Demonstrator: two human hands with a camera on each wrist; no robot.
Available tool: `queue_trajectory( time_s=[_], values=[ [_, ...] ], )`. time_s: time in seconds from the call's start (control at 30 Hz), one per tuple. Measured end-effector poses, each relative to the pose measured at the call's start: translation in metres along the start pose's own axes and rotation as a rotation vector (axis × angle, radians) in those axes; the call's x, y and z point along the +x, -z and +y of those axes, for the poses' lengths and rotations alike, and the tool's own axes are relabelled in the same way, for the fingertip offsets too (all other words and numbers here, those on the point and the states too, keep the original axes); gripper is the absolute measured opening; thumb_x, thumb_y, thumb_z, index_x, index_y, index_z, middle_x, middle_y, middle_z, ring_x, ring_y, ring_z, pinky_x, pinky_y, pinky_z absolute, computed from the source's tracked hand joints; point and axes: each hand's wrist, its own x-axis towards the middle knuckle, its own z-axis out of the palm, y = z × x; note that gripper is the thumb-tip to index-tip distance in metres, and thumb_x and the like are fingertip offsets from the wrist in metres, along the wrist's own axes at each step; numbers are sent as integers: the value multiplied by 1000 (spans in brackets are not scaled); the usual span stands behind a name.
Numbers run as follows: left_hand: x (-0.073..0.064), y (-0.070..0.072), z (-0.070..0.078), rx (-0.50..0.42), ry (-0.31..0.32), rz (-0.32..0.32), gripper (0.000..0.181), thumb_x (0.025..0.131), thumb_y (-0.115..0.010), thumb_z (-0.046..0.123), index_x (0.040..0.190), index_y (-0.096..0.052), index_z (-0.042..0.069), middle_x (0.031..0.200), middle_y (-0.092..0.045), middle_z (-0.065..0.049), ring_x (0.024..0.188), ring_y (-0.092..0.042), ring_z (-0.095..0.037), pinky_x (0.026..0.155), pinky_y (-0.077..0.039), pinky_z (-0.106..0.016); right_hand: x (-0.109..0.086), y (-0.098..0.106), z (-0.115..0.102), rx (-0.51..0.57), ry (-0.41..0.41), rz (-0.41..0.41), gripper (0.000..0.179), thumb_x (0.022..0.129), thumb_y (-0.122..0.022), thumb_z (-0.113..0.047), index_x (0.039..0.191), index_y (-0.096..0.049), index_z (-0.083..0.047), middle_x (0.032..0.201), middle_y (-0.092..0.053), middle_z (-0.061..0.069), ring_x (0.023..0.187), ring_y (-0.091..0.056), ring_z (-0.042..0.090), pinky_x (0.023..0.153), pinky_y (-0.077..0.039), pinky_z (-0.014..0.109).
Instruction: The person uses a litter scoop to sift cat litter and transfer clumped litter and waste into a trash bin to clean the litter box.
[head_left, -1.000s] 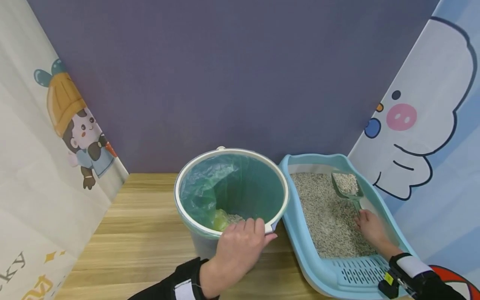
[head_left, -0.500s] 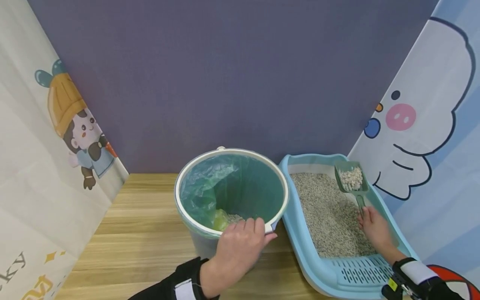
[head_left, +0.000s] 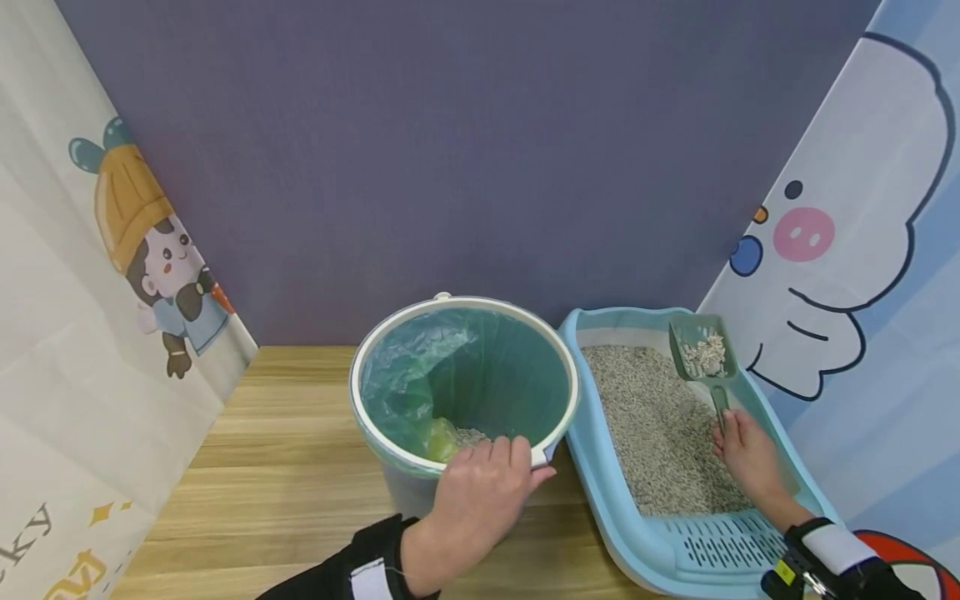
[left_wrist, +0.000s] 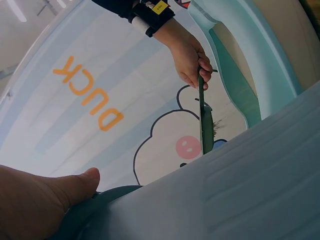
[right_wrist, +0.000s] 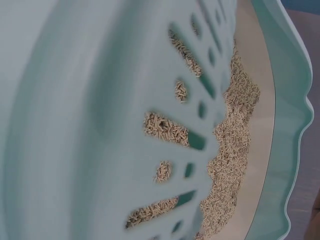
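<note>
My left hand (head_left: 480, 496) grips the near rim of a round bin (head_left: 367, 433) lined with a green bag (head_left: 405, 367). Inside the bin lie a yellow-green lump (head_left: 441, 440) and some litter. To the right, my right hand (head_left: 750, 458) holds the handle of a green litter scoop (head_left: 686, 350) above the litter box (head_left: 600, 492). A small heap of pellet litter (head_left: 707, 354) sits in the scoop. In the left wrist view the scoop (left_wrist: 206, 127) appears edge-on below the right hand. The right wrist view mostly shows the box's slotted front (right_wrist: 125, 100).
Pale pellet litter (head_left: 645, 425) fills the box, which stands right beside the bin. Both are on a wooden surface (head_left: 285, 467). A dark partition (head_left: 480, 150) rises behind, with printed curtains at left (head_left: 60, 292) and right (head_left: 862, 167).
The scoop has risen from the litter and shifted slightly right, toward the box's far right side. The heap in it has shrunk. My left hand keeps its grip on the bin rim.
</note>
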Motion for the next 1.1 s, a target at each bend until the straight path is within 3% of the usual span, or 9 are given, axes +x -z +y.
queue_trajectory(
  time_s=[0.07,0.2,0.37,0.57,0.83,0.97,1.1],
  values=[
    [0,0,0,0,0,1,49,75,-57,58,59,-37,16,47,-37,7,38,-41,-7,38,-29,-19,0,-1,3,11,9,38,41,100,-24,-35,92,-42,2,65,-42,6,49,-41,11,42,-32,33],
    [0,0,1,0,-2,1,49,74,-58,58,59,-37,16,47,-37,7,38,-41,-6,38,-29,-19,-7,-1,-14,-83,21,87,40,101,-21,-31,94,-41,2,66,-42,7,49,-41,8,42,-34,30],
    [0,-1,0,-4,-4,-1,50,74,-59,59,59,-37,16,47,-37,7,38,-40,-7,38,-28,-19,-11,4,-32,-216,36,73,37,101,-20,-24,95,-41,5,69,-47,11,50,-40,3,44,-35,24],
    [0,-1,0,-1,-5,-2,50,75,-58,58,59,-37,16,47,-37,7,38,-40,-7,38,-28,-19,-8,6,-39,-405,2,69,35,101,-25,-16,97,-47,10,69,-54,16,50,-45,13,45,-34,27],
    [1,-1,0,-1,-2,-5,50,74,-59,58,59,-37,16,47,-37,6,38,-40,-7,38,-28,-19,-6,8,-45,-660,192,-85,22,98,-34,-7,88,-46,8,54,-42,6,43,-37,15,43,-28,28],
    [1,-1,0,-6,-3,-2,50,73,-60,58,59,-37,16,47,-37,6,38,-40,-7,38,-28,-19,-8,6,-46,-709,294,-118,16,97,-37,-7,89,-44,4,49,-39,3,39,-35,13,41,-26,27],
    [1,0,0,-4,-5,-7,51,74,-59,59,59,-36,16,47,-36,6,38,-40,-7,38,-28,-19,-8,2,-47,-676,289,-132,17,97,-37,-7,90,-46,6,52,-42,3,41,-37,13,43,-29,28]
  ],
)
